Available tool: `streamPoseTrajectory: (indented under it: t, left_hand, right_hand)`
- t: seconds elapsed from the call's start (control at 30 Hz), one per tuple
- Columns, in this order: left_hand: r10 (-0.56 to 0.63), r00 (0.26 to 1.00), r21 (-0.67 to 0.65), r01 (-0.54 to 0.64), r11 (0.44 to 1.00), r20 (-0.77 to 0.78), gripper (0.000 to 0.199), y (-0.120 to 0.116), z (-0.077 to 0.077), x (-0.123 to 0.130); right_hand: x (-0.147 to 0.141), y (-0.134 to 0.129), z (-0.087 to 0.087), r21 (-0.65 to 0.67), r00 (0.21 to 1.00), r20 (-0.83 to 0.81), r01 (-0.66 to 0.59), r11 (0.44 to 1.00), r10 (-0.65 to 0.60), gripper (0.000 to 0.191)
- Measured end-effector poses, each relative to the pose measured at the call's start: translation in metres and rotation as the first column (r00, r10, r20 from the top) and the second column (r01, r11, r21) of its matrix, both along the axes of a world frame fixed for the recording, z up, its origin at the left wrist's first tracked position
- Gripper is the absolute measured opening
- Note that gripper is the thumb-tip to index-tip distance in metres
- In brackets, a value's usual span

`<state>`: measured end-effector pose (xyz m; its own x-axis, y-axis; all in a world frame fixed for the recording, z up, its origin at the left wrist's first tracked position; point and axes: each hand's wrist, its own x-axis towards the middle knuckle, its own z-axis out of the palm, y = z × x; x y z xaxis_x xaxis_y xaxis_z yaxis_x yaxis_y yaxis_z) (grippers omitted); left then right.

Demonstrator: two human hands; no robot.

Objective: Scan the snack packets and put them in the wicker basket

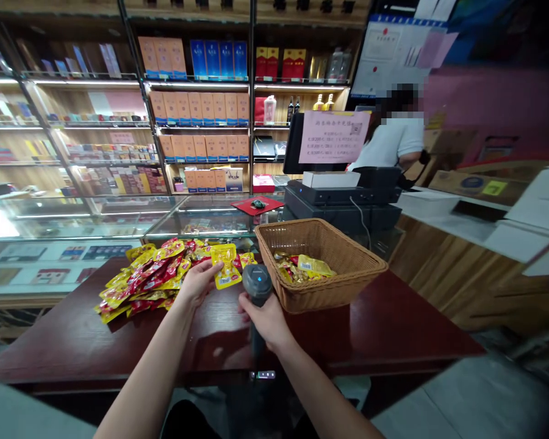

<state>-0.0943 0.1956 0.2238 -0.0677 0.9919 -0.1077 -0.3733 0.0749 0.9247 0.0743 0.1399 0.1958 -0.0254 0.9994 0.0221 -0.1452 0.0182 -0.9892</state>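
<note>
Pinched in my left hand (200,281) is a yellow snack packet (226,266), its printed face toward me. My right hand (266,318) is closed around the handle of a dark barcode scanner (257,281), which shows a small blue light on top. The scanner's head is just to the right of the packet. A heap of yellow and red snack packets (149,277) lies to the left of my left hand. On the right stands a brown wicker basket (322,299) with several similar packets (313,266) at its bottom.
All of this rests on a dark red table (384,329). Behind it are a glass display counter (196,213), a red mat (258,205) with a mouse, and a monitor (295,146) bearing a pink notice. A person in white (391,143) stands beyond, near shelves of boxed goods.
</note>
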Motion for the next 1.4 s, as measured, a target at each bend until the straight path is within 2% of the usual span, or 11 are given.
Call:
streamPoseTrajectory:
  t: [0.1, 0.3, 0.63, 0.8, 0.9, 1.17, 1.27, 1.4]
  left_hand:
    - [0.009, 0.998, -0.007, -0.01, 1.0, -0.054, 0.035, 0.012, -0.004, -0.008]
    - [-0.04, 0.996, -0.024, 0.038, 0.999, -0.085, 0.035, 0.022, -0.012, -0.004]
    - [-0.005, 0.995, -0.012, 0.004, 1.0, -0.102, 0.033, 0.017, 0.003, 0.006]
    - [0.027, 0.996, 0.052, -0.023, 0.998, -0.086, 0.037, 0.017, 0.002, 0.007]
    - [-0.005, 0.997, 0.017, 0.006, 1.0, -0.081, 0.038, 0.018, 0.0, 0.007]
    - [0.014, 0.994, -0.011, -0.015, 1.0, -0.109, 0.036, 0.018, 0.005, 0.006]
    - [-0.043, 0.996, -0.012, 0.042, 0.999, -0.084, 0.033, 0.014, 0.01, 0.005]
    - [-0.195, 0.981, 0.03, 0.195, 0.98, -0.006, 0.035, 0.006, 0.028, 0.005]
  right_hand:
    - [0.003, -0.013, -0.002, -0.124, 0.986, -0.009, -0.165, 0.979, 0.165, 0.033]
    - [-0.006, -0.025, -0.003, -0.144, 0.97, 0.041, -0.233, 0.962, 0.241, 0.031]
    - [-0.013, -0.027, 0.002, -0.136, 0.961, 0.042, -0.264, 0.955, 0.272, 0.03]
    - [-0.012, -0.027, 0.007, -0.136, 0.962, 0.022, -0.268, 0.954, 0.273, 0.028]
    - [-0.011, -0.027, 0.011, -0.142, 0.959, 0.038, -0.273, 0.951, 0.281, 0.029]
    - [-0.008, -0.024, 0.006, -0.06, 0.967, 0.128, -0.216, 0.975, 0.222, 0.027]
    - [-0.003, -0.017, 0.012, 0.099, 0.982, 0.163, -0.113, 0.989, 0.095, 0.028]
    - [0.008, 0.002, 0.036, 0.286, 0.993, 0.038, 0.096, 0.953, -0.111, 0.034]
